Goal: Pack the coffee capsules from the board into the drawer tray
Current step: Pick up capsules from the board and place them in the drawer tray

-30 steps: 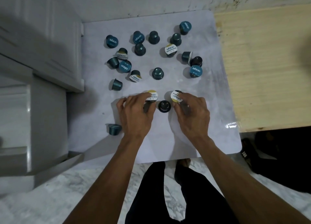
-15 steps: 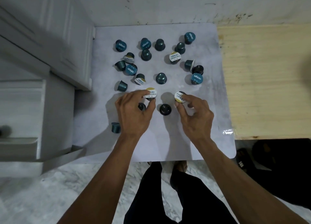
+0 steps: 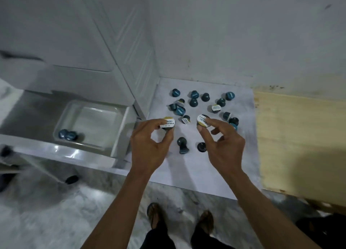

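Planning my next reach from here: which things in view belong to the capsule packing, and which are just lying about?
Job:
- white-and-gold-lidded capsule pinched in left hand
- matching capsule in right hand
- loose dark teal capsules on white marbled board
- clear plastic drawer tray, blue-lidded capsules inside

Lying about:
- pale wooden panel
- small dark object on floor

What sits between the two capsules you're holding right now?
In the head view, one small white-lidded capsule lies on the board between the left hand's capsule and the right hand's capsule.
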A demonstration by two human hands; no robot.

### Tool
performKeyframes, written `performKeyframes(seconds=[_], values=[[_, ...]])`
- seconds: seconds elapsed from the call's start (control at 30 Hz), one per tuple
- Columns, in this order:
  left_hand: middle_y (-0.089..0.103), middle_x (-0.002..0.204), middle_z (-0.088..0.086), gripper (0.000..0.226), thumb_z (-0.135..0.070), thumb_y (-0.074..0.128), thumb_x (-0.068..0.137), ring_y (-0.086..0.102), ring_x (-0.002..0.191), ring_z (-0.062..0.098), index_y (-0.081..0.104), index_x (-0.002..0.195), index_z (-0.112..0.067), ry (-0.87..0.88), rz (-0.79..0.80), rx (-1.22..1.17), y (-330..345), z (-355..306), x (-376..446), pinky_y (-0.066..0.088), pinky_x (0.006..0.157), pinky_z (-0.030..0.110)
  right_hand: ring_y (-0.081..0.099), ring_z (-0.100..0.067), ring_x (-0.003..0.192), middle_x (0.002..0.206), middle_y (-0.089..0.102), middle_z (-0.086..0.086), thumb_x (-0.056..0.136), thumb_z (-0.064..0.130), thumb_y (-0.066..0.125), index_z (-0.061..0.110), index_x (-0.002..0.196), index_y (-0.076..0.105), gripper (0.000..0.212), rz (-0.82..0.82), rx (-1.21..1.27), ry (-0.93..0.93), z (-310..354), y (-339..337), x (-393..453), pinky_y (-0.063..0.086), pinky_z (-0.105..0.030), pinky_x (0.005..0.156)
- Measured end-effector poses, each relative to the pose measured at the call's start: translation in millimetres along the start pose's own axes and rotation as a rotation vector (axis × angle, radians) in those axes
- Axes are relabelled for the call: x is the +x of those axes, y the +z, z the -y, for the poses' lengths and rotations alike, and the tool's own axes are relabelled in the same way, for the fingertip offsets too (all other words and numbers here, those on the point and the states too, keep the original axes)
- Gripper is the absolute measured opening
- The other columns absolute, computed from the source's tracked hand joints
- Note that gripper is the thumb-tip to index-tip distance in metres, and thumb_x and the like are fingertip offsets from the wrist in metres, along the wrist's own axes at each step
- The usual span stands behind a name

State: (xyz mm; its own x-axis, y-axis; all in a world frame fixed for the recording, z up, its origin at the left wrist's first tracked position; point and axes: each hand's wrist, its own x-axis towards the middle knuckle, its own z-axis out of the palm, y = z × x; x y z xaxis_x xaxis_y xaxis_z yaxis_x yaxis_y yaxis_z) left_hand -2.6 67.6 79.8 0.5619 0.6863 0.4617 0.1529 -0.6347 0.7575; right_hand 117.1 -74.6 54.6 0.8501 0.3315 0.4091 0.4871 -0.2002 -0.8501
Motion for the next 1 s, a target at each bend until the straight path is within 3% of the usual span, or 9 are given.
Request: performKeyframes(seconds=[0.1,0.23,0.37,0.5,0.67,0.77,0.9,1.0], values=[[0.067,0.097,-0.020,0.023,-0.012,0.081,0.075,0.064,0.090,0.004,0.072,0.095,-0.018,0.015,-0.048,0.071,-40.8,8.8,12.3,0.047,0.086,0.016,0.061,-0.017,0.071,0.095,0.071,0.008,0.081,0.028,0.077,0.016,0.101,0.074,0.024,0.025,0.055,-0.040,26.8,23.8,2.2,0.044,-0.022,0.052],[0.062,0.092,-0.024,0.026,-0.014,0.081,0.073,0.060,0.086,0.002,0.071,0.096,-0.020,-0.003,-0.072,0.137,-97.3,36.8,25.5,0.040,0.083,0.005,0.061,-0.008,0.072,0.093,0.066,0.021,0.080,0.029,0.076,0.019,0.102,0.074,0.024,0.077,0.074,-0.066,62.0,65.7,-5.5,0.043,-0.013,0.060],[0.061,0.094,-0.028,0.029,-0.012,0.084,0.072,0.060,0.086,0.001,0.070,0.094,-0.024,-0.022,-0.051,0.146,-160.9,87.1,36.6,0.039,0.079,0.004,0.059,-0.012,0.067,0.091,0.071,0.011,0.080,0.024,0.079,0.017,0.098,0.074,0.020,0.081,0.117,-0.079,94.1,131.2,-27.0,0.044,-0.019,0.056],[0.062,0.092,-0.029,0.027,-0.017,0.083,0.074,0.062,0.084,0.000,0.070,0.095,-0.029,-0.027,0.010,0.150,-226.2,143.0,57.4,0.041,0.073,0.003,0.057,-0.008,0.063,0.095,0.071,0.010,0.079,0.023,0.079,0.016,0.098,0.074,0.021,0.095,0.096,-0.057,126.4,199.8,-51.2,0.040,-0.010,0.058],[0.056,0.087,-0.036,0.025,-0.022,0.081,0.076,0.059,0.077,0.005,0.067,0.092,-0.036,-0.112,0.166,0.184,-277.0,199.1,88.1,0.041,0.067,0.002,0.056,-0.011,0.061,0.090,0.071,0.014,0.078,0.029,0.079,0.021,0.096,0.075,0.020,0.139,0.051,0.010,158.6,262.9,-69.4,0.043,-0.012,0.057],[0.057,0.083,-0.032,0.025,-0.019,0.081,0.075,0.060,0.075,0.007,0.068,0.091,-0.034,-0.113,0.247,0.161,-280.2,223.6,103.4,0.041,0.059,0.004,0.056,-0.008,0.062,0.094,0.073,0.012,0.078,0.026,0.081,0.022,0.098,0.075,0.022,0.183,0.018,0.024,161.1,287.3,-71.4,0.046,-0.013,0.057],[0.063,0.080,-0.016,0.019,-0.028,0.080,0.076,0.060,0.073,0.006,0.072,0.093,-0.026,-0.135,0.411,0.222,-268.7,260.2,120.1,0.047,0.064,0.016,0.051,-0.003,0.056,0.089,0.070,0.017,0.077,0.029,0.081,0.023,0.098,0.076,0.022,0.275,-0.098,0.043,145.1,315.8,-64.4,0.043,-0.011,0.057],[0.063,0.081,-0.017,0.018,-0.035,0.077,0.077,0.058,0.068,0.005,0.071,0.092,-0.028,-0.138,0.547,0.290,-260.0,282.0,129.7,0.048,0.061,0.023,0.053,0.010,0.062,0.086,0.062,0.023,0.079,0.029,0.080,0.024,0.097,0.075,0.020,0.431,-0.202,0.077,127.9,335.1,-55.3,0.037,-0.004,0.059]])
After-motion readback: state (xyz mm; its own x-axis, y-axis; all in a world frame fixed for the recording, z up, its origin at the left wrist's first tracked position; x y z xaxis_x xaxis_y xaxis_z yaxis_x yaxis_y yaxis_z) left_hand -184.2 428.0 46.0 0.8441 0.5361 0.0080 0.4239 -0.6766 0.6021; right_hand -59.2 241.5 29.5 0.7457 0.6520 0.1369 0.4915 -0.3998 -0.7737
